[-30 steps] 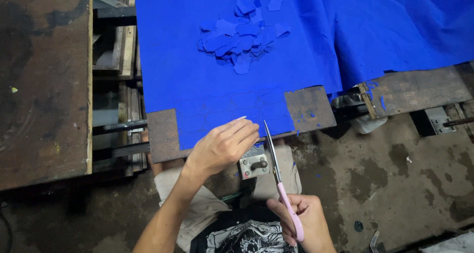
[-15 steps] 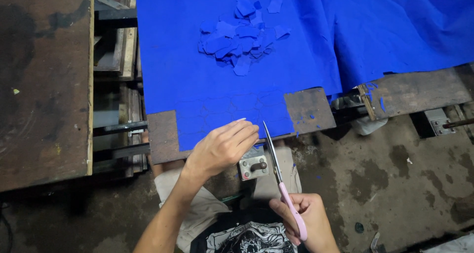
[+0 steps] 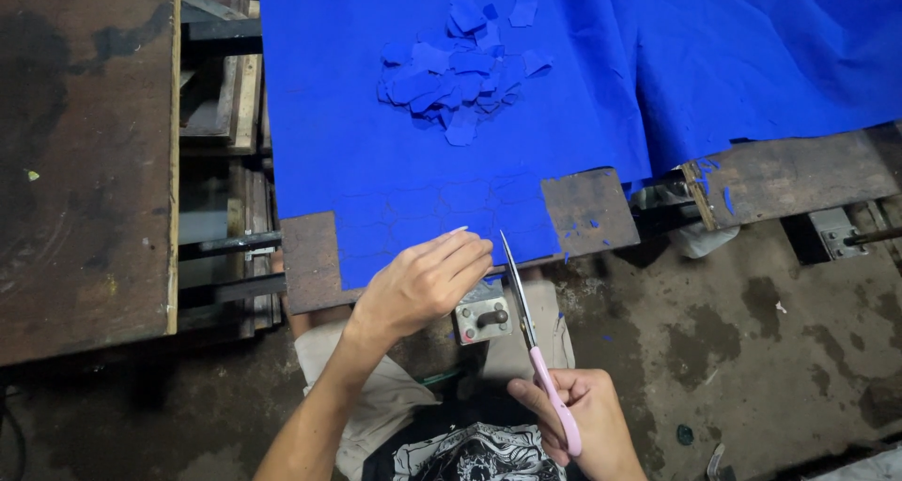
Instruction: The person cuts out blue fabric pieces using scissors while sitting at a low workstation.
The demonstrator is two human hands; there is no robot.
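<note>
A large blue cloth lies over a dark metal table, its near edge cut with marked outlines. My left hand rests fingers-down on that near edge of the cloth. My right hand grips pink-handled scissors; their blades are together and point up at the cloth's edge, just right of my left fingertips. A pile of small cut blue pieces sits further back on the cloth.
A rusty workbench stands at the left, with a gap of metal bars between it and the table. A small metal bracket hangs under the table edge. Stained concrete floor lies to the right.
My right hand has shifted slightly lower and the scissors with it. My left hand stays on the cloth's edge.
</note>
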